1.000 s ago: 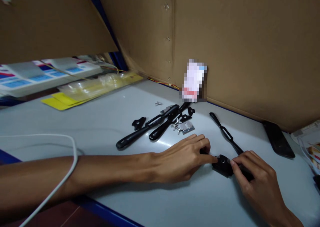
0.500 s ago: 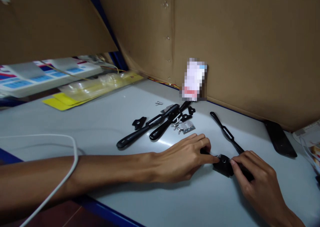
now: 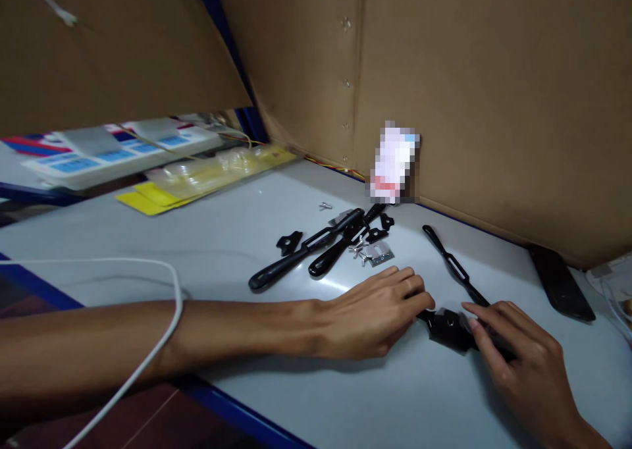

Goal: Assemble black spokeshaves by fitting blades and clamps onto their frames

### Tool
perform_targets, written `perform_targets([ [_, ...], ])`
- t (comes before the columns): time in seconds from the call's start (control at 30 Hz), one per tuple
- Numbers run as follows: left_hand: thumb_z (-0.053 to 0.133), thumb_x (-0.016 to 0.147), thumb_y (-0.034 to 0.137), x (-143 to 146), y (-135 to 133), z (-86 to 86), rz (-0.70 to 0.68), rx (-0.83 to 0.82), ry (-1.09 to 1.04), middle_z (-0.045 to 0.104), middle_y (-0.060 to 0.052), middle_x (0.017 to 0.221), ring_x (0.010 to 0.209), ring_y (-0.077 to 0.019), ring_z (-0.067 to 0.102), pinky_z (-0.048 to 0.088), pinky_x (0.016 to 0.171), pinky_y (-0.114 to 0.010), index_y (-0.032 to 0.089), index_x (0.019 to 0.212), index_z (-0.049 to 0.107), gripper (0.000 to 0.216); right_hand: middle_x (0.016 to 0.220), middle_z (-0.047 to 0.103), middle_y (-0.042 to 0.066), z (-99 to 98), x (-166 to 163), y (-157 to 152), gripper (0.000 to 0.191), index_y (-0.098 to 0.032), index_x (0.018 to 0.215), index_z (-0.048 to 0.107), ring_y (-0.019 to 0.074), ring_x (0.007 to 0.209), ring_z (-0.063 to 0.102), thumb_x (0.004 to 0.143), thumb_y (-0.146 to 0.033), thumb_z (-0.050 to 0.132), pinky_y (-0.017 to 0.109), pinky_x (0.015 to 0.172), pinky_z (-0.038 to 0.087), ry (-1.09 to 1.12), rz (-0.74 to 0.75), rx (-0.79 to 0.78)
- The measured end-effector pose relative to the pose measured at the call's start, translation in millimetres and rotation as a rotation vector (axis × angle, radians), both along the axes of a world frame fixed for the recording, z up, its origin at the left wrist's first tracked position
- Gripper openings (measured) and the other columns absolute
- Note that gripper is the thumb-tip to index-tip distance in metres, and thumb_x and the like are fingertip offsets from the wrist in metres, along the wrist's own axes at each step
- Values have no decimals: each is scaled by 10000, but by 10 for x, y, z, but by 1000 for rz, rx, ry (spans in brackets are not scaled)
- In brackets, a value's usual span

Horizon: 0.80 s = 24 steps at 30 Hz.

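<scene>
Cardboard wall: brown, standing behind the work and to the left.
Table: pale grey top, blue edge.
My left hand: forearm laid across the table; fingers bent and pressed together around the left handle of the black tool.
White cable: passes over my left forearm.
My right hand: thumb and fingers closed about the tool's right handle, index and thumb tips slightly apart beside its middle; my other fingertips are hidden.
White power strip: far left, blue-marked.
Yellow packets: clear plastic over yellow card, near the strip.
Black tool, as above: low over the table between my hands, a dark plate with a round hole at its centre; I cannot tell whether it touches the surface.
Slotted black handles: two overlapping left of centre, one apart, its near end just behind my right hand.
Dark slab: flat, far right.
Pale panel: pixelated, tilted before the cardboard.
Small black plates: three, beside the overlapping pair.
Metal blades: two visible, same cluster.
Wing screws: several beside a blade, another lying apart behind.
</scene>
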<state>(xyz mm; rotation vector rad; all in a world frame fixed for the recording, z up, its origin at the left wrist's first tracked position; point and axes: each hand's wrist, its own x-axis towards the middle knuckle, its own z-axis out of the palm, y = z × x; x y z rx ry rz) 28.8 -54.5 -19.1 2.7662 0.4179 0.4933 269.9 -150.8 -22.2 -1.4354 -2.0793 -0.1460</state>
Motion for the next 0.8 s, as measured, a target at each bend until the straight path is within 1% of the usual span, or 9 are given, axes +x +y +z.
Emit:
perform_targets([
  [0.07,518,939,75,6,2,2,-2,14,-3,614,-82,1061,960,-222,545,449,848,-353,150,1145,588,230,852,640,12,-8,7,2,206,-209,1144,704,148,770,604,988,-166,577,304,693,494,-7,29,-16],
  [0.17,521,938,73,13,2,-5,4,28,4,614,-82,1061,956,-221,546,450,843,-344,151,1136,594,226,874,655,19,-21,9,-1,213,-209,1122,714,156,793,608,985,-145,563,317,704,504,9,44,-40],
  [0.3,527,921,65,7,4,-25,-2,44,16,616,-87,1066,962,-225,545,455,842,-342,150,1141,605,249,859,662,15,-31,5,-4,196,-204,1080,719,158,782,606,987,-151,555,333,707,506,8,25,-49],
  [0.37,540,899,51,-1,8,-31,-12,49,18,611,-85,1076,963,-225,547,456,854,-345,161,1227,601,351,849,658,15,-35,-2,-2,190,-201,1061,719,158,776,605,991,-152,550,335,706,507,7,22,-50],
  [0.43,558,854,26,-9,11,-29,-23,53,25,604,-79,1082,953,-224,549,457,856,-347,190,1328,578,503,846,650,18,-34,-12,-2,182,-196,1062,717,156,772,605,991,-154,554,330,702,509,11,24,-43],
  [0.53,566,796,1,-14,16,-17,-31,48,39,600,-71,1066,941,-226,547,456,853,-347,221,1395,557,639,852,636,22,-13,-31,-10,208,-184,1146,705,148,768,602,983,-154,579,315,693,511,22,32,-15],
  [0.63,562,794,-1,-15,20,-5,-34,42,45,601,-72,1052,943,-227,547,455,854,-349,229,1394,566,642,857,615,22,30,-45,-29,271,-198,1178,714,129,745,588,964,-102,577,280,642,494,10,82,28],
  [0.73,565,799,4,-15,22,-7,-34,44,43,602,-80,1056,947,-232,551,460,844,-352,222,1378,583,619,853,603,26,55,-48,-51,296,-215,1089,752,122,725,571,941,-54,554,263,591,466,-12,127,65],
  [0.8,562,807,9,-15,21,-15,-37,46,42,604,-86,1072,954,-234,552,465,850,-355,213,1375,585,604,863,608,32,46,-44,-62,310,-217,1084,757,130,736,572,935,-44,546,272,595,470,-13,127,63],
])
